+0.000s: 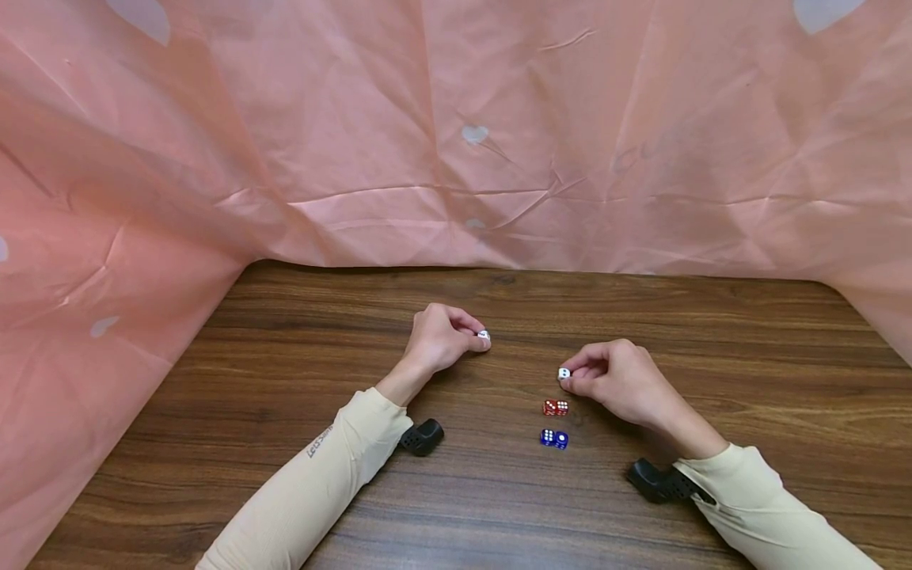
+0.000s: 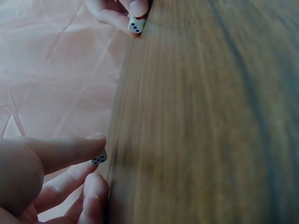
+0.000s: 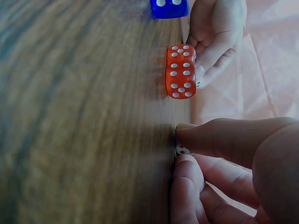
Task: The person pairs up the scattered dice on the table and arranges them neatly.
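Note:
Between thumb and fingers, my left hand (image 1: 440, 339) pinches a white die (image 1: 484, 335); the left wrist view shows dark pips on this die (image 2: 98, 159). Farther right, my right hand (image 1: 627, 380) pinches another white die (image 1: 564, 374) close to the tabletop. Just nearer than that die, two red dice (image 1: 556, 408) sit side by side on the table. Two blue dice (image 1: 553, 438) form a second pair, nearer still. In the right wrist view the red dice (image 3: 181, 72) stand beyond my right fingertips, with part of a blue die (image 3: 169, 8) at the top edge.
The brown wood-grain table (image 1: 321, 317) meets a pink curtain (image 1: 356, 142) with pale hearts at its back and sides. A black wrist device (image 1: 423, 438) sits at the left cuff, and another black device (image 1: 659, 480) at the right cuff.

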Demonstrator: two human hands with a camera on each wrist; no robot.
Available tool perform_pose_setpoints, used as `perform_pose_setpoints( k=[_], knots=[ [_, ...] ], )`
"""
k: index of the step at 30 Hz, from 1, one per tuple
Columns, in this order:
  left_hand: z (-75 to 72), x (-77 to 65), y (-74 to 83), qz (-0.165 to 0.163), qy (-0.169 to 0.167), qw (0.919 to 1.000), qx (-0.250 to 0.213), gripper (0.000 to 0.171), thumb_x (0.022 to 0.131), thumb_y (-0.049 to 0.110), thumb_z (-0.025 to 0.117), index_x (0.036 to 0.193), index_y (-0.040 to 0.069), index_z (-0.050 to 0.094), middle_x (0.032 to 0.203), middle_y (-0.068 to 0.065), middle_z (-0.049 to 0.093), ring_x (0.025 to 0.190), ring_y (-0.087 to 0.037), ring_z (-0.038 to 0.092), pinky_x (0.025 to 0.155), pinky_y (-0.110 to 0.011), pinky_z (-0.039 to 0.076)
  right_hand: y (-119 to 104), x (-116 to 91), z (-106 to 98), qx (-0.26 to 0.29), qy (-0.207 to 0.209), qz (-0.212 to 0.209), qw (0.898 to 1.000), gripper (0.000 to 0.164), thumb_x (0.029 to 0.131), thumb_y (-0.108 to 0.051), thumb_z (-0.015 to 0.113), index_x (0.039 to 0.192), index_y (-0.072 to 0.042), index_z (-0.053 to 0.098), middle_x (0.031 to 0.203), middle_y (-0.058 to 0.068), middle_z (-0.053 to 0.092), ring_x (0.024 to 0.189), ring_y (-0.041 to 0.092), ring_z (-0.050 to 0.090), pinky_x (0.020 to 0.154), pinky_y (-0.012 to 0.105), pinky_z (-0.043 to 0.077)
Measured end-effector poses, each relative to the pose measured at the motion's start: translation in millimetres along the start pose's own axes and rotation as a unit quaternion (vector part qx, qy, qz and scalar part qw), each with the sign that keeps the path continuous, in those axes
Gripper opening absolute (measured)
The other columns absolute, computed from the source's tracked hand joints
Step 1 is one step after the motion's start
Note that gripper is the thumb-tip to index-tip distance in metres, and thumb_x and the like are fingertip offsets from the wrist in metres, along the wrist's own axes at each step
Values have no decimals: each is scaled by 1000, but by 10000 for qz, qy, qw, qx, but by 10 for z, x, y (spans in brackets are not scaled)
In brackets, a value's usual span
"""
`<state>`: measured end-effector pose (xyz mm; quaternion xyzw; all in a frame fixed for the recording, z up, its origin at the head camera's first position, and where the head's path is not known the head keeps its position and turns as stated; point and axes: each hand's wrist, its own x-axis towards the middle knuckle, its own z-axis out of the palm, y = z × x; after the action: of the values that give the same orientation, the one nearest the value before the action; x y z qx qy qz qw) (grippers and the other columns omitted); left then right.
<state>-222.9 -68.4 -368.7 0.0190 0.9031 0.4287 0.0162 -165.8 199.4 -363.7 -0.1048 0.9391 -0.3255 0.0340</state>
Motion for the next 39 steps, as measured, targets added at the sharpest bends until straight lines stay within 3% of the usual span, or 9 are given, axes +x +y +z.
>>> perform_pose_setpoints(
  k=[7, 18, 30, 39],
  knots=[
    [87, -77, 124, 253, -380, 9989, -61, 13, 76, 22, 94, 83, 21, 84, 76, 6, 79, 79, -7, 67, 75, -24, 51, 6, 1, -1, -16, 37, -24, 10000, 6, 87, -24, 83, 92, -20, 83, 74, -10, 73, 73, 9, 63, 69, 23, 46],
    [267, -154, 265, 569, -971, 9936, -35, 14, 78, 18, 93, 87, 19, 83, 75, 7, 80, 70, 1, 67, 76, -22, 52, 13, 13, -13, 6, 20, -36, 10000, 7, 88, -26, 83, 93, -21, 83, 75, -9, 74, 74, 8, 63, 68, 24, 47],
    [478, -177, 394, 651, -1192, 9906, 141, 15, 75, 19, 96, 82, 22, 83, 72, 10, 79, 76, 2, 67, 81, -22, 52, 19, 14, -11, 27, -7, -64, 10000, 5, 87, -22, 82, 92, -19, 83, 75, -9, 74, 74, 9, 64, 69, 24, 48],
    [556, -195, 445, 751, -1241, 9892, 218, 15, 75, 21, 96, 83, 23, 84, 71, 14, 78, 77, 2, 65, 75, -20, 49, 23, 15, -16, 41, -29, -90, 9999, 6, 87, -22, 83, 93, -20, 83, 76, -8, 75, 74, 9, 64, 68, 24, 48]
  ],
)
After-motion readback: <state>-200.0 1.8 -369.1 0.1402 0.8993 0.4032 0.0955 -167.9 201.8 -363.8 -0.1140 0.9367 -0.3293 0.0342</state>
